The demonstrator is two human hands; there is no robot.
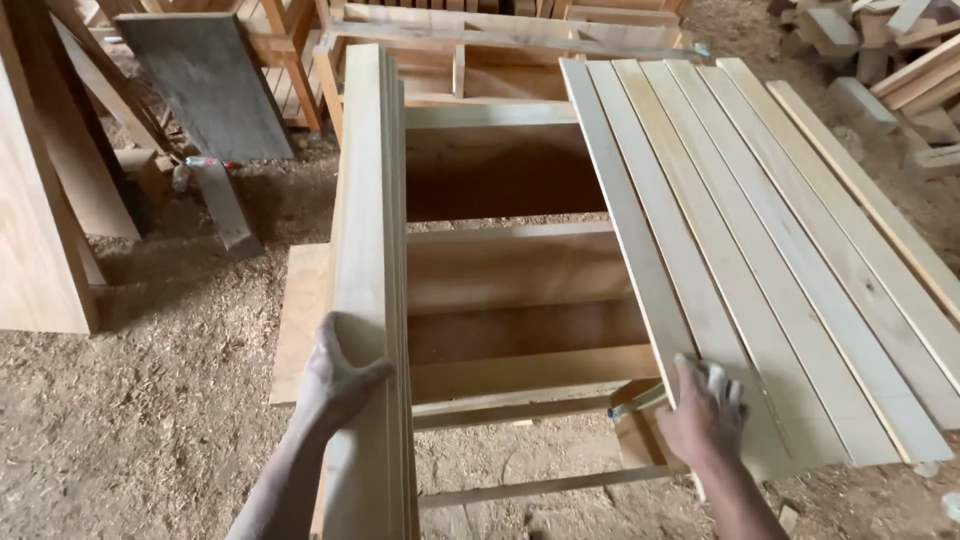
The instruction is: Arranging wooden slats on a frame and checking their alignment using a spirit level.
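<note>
While the left hand (335, 380) wraps its grip around the pale upright wooden side panel (365, 250), the right hand (700, 410) lies flat, fingers spread, on the nearest pale wooden slat (640, 230) atop the frame.

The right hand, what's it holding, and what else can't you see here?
- Right hand: its back faces the head camera; something pale under the fingers is hidden.
- Left hand: its palm is pressed to the stack of planks, which runs off the bottom edge.
- Wooden frame: its right side is covered by the slats.
</note>
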